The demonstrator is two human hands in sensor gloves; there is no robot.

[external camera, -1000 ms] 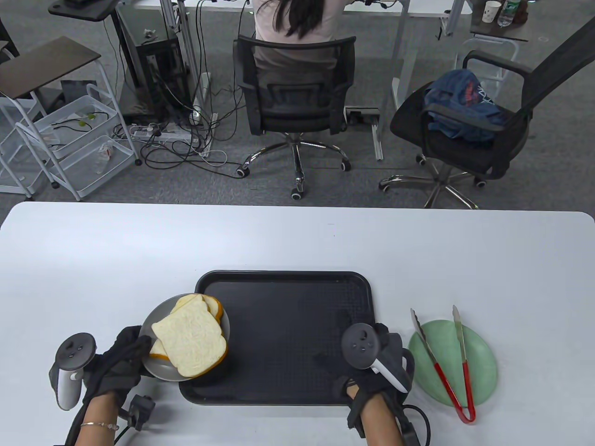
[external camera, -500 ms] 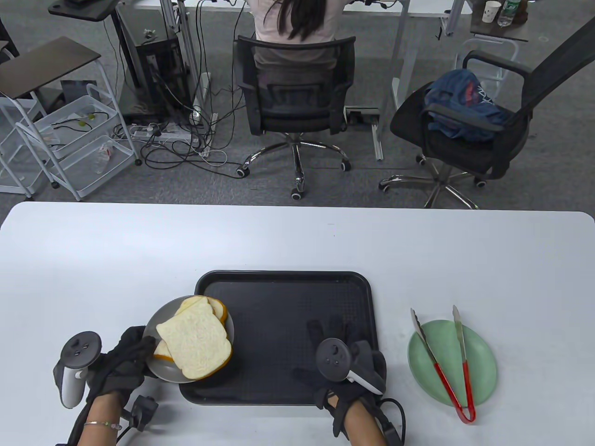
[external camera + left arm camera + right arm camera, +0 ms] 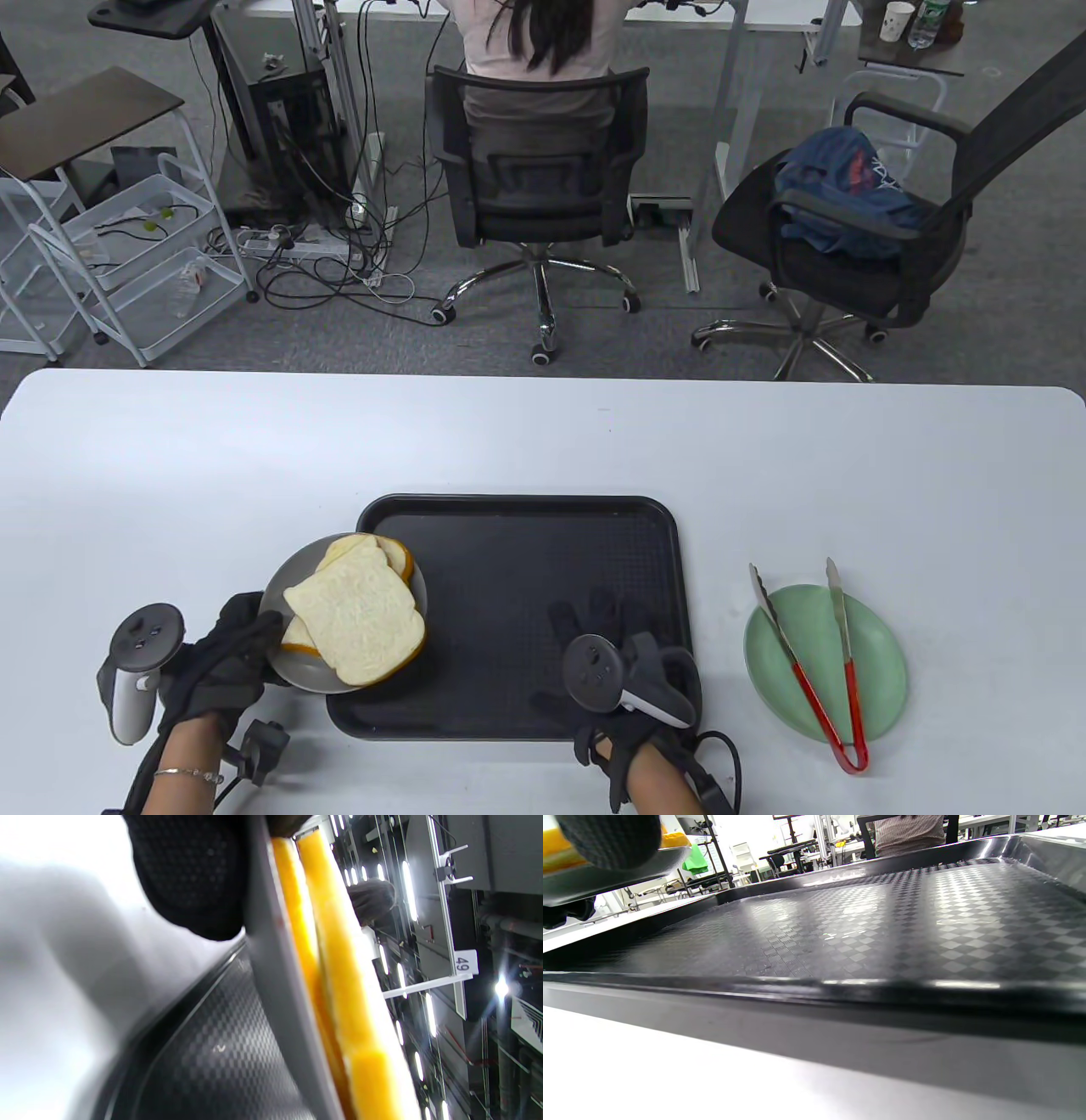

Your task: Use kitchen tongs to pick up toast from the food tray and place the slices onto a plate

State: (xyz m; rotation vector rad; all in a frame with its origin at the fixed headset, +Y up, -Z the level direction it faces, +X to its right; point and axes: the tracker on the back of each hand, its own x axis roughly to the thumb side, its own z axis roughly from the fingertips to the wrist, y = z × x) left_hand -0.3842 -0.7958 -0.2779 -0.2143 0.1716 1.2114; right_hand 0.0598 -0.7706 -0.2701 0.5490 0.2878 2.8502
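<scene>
Two slices of toast (image 3: 356, 615) lie stacked on a grey plate (image 3: 278, 596). My left hand (image 3: 225, 654) grips the plate's left rim and holds it over the left edge of the black food tray (image 3: 526, 560). In the left wrist view the plate's edge (image 3: 275, 984) and the yellow crusts (image 3: 339, 963) stand above the tray's floor (image 3: 212, 1060). My right hand (image 3: 611, 645) is over the tray's front right part, fingers spread, holding nothing. Red-handled tongs (image 3: 818, 705) lie on a green plate (image 3: 882, 662) to the tray's right.
The white table (image 3: 254, 458) ends at its far edge, with office chairs (image 3: 534, 170) and a seated person (image 3: 534, 42) behind it. In the right wrist view the tray's patterned floor (image 3: 840, 925) carries nothing, and the grey plate (image 3: 606, 878) hangs at the upper left.
My right hand has moved left from the tray's right edge to its front middle and spread its fingers. The left hand and its plate of toast have barely shifted.
</scene>
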